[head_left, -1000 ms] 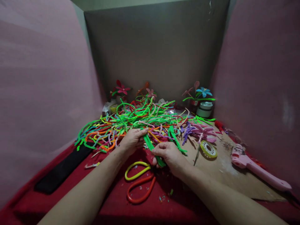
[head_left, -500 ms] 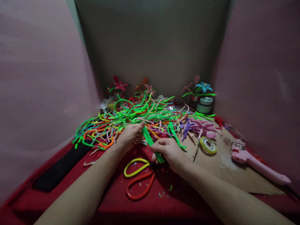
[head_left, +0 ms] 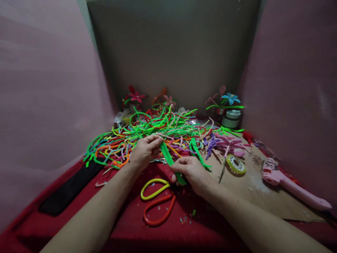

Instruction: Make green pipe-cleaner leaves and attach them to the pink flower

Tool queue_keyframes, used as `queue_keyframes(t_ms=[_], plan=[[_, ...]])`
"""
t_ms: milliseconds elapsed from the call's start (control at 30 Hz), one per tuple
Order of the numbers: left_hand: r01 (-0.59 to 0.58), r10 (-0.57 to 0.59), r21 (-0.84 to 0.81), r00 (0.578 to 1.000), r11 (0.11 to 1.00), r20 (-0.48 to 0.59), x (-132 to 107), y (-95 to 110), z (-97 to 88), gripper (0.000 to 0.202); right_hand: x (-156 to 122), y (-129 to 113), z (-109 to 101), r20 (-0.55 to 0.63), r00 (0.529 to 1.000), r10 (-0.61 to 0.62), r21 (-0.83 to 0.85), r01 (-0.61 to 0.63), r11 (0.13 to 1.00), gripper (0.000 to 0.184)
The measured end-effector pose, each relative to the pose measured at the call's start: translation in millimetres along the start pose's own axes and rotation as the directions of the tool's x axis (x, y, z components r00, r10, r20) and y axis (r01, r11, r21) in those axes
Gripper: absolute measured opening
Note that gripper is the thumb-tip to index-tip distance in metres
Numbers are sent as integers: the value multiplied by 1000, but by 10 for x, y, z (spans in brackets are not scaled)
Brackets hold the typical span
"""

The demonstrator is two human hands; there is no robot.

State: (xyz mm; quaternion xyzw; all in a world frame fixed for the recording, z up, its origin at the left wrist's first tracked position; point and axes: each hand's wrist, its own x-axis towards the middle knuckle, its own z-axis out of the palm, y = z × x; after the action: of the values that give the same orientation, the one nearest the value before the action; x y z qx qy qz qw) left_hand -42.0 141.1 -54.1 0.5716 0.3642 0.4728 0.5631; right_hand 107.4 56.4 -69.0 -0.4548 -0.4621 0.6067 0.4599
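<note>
Between my hands runs a flat green strip of pipe cleaners [head_left: 166, 154], slanting down to the right. My left hand [head_left: 146, 150] pinches its upper end between thumb and fingers. Lower down, my right hand [head_left: 191, 172] is closed on the strip near its other end, which pokes out below the fingers. Just under the hands lie scissors with one yellow and one red handle loop [head_left: 159, 211]; their blades are hidden. Another green pipe-cleaner piece [head_left: 196, 151] rests on the table beyond my right hand. A big tangled heap of coloured pipe cleaners [head_left: 160, 123] spreads behind.
On a brown board [head_left: 252, 203] at the right are a pink glue gun [head_left: 292, 186], a yellow tape roll [head_left: 236, 164] and a pink pipe-cleaner flower [head_left: 229, 144]. A black flat strip [head_left: 71, 188] lies left on the red cloth [head_left: 118, 218]. Fuzzy flowers [head_left: 231, 98] stand at the back.
The whole view has shifted slightly. Both hands keep their hold on the green strip, with hardly any movement.
</note>
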Motion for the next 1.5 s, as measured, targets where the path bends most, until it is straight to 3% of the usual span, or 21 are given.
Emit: queue_keyframes(t_ms=[133,267,367,433,467,767,967,1033,1167,1267,1500], plan=[[-36,58,219,994,975,-94,13,-31,-2,25,12,43,-9,49,998,-44,-26,46,999,18],[-59,106,351,987,934,-118,-4,24,12,23,23,62,-7,43,997,-61,-116,65,991,20],[-129,210,633,976,764,-53,-7,77,-2,23,26,51,-3,45,998,-47,-139,53,989,20],[-142,208,751,978,645,6,4,99,-20,26,27,44,-2,52,998,-29,-147,36,988,20],[-134,182,767,983,627,23,10,106,-30,28,26,42,-4,58,998,-23,-153,32,988,19],[-112,95,759,993,641,66,26,138,-91,27,18,27,-37,125,992,18,-188,6,982,17],[-75,73,679,997,730,32,-2,111,-14,30,26,17,-32,109,994,32,-10,-31,999,17],[-49,54,602,999,797,11,-3,99,0,31,45,30,-35,74,997,21,100,-29,995,17],[52,-46,218,998,975,-35,-3,77,-2,32,95,38,-50,10,1000,12,332,-15,943,22],[154,-163,127,985,980,59,-66,93,47,33,123,28,-74,-63,998,-6,437,33,899,24],[208,-284,255,908,944,310,-285,146,244,26,148,27,-103,-145,988,-51,523,121,844,27]])
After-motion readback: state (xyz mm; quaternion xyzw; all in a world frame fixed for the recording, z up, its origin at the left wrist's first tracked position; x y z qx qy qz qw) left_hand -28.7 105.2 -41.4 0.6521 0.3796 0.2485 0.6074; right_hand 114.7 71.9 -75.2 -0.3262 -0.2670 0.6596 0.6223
